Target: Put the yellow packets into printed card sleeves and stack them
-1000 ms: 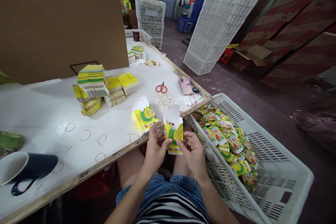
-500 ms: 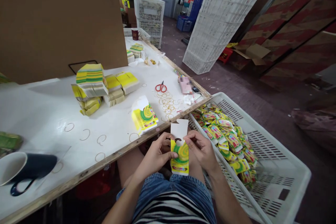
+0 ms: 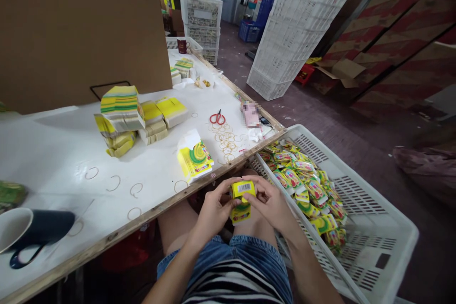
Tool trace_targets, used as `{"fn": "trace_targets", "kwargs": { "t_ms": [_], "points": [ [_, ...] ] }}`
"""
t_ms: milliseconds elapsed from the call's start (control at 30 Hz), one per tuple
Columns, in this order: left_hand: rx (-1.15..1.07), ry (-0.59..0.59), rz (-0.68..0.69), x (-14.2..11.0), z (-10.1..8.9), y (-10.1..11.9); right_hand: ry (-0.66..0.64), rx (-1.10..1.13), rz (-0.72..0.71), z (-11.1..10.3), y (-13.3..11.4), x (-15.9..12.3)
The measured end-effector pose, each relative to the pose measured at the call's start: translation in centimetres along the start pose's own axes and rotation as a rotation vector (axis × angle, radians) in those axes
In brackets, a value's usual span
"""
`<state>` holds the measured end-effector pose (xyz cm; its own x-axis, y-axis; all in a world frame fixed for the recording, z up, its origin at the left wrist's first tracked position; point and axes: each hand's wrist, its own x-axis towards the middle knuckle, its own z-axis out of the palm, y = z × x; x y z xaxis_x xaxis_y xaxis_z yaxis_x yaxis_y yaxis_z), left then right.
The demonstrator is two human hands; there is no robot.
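Both hands hold a small yellow and green printed carton (image 3: 241, 202) over my lap, just below the table's front edge. Its top flap is folded down and shows a barcode. My left hand (image 3: 213, 210) pinches the carton's left side with fingers closed. My right hand (image 3: 271, 204) grips its right side and top. A short stack of flat cartons (image 3: 194, 156) of the same print lies on the white table (image 3: 64, 161) just beyond my hands. To my right a white plastic crate (image 3: 359, 218) holds several small colourful sachets (image 3: 306, 185).
Bundled stacks of flat cartons (image 3: 123, 114) sit at the table's middle, with red scissors (image 3: 217, 118) and loose rubber bands (image 3: 226, 140) to their right. A dark mug (image 3: 32, 232) lies at the near left. A big cardboard sheet (image 3: 81, 28) stands behind. White crates (image 3: 295, 33) stand on the floor.
The carton's white top flap stood up open before. It is now folded down over the carton, and my hands have lowered a little toward my lap.
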<state>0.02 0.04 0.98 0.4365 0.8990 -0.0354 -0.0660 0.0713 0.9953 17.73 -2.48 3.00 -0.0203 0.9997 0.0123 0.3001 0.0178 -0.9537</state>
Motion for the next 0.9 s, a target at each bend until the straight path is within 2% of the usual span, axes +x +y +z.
{"fn": "trace_targets", "kwargs": {
  "t_ms": [100,233,400,533,600,633,700,767,800,833,900],
  "points": [
    [-0.019,-0.038,-0.010,0.0,0.2,-0.1,0.029,-0.123,0.047,0.6,0.2,0.1],
    [-0.098,-0.041,-0.051,0.1,0.0,0.0,0.086,-0.269,0.015,1.0,0.3,0.1],
    [-0.214,-0.023,-0.097,0.1,-0.1,0.1,0.118,-0.197,-0.089,1.0,0.6,0.0],
    [-0.162,-0.024,-0.060,0.0,0.7,0.0,0.201,-0.056,-0.144,1.2,1.0,-0.1],
    [-0.050,-0.006,0.043,0.2,0.7,0.0,0.258,-0.035,-0.193,1.0,1.0,-0.3],
    [0.050,0.038,0.112,0.4,0.5,0.1,0.349,-0.074,-0.233,0.7,1.0,-0.5],
    [0.336,0.206,0.248,1.1,-0.7,0.3,0.618,-0.245,-0.315,-0.2,1.0,-0.5],
    [0.648,0.439,0.295,1.9,-2.3,0.3,0.828,-0.414,-0.353,-0.9,1.1,0.0],
    [0.784,0.499,0.253,2.3,-3.2,0.1,0.850,-0.457,-0.348,-0.9,1.3,0.6],
    [0.882,0.509,0.198,2.6,-3.9,-0.1,0.816,-0.459,-0.332,-0.6,1.7,1.5],
    [0.985,0.462,0.108,2.9,-4.8,-0.9,0.639,-0.361,-0.270,1.1,2.5,3.9]
  ]
}}
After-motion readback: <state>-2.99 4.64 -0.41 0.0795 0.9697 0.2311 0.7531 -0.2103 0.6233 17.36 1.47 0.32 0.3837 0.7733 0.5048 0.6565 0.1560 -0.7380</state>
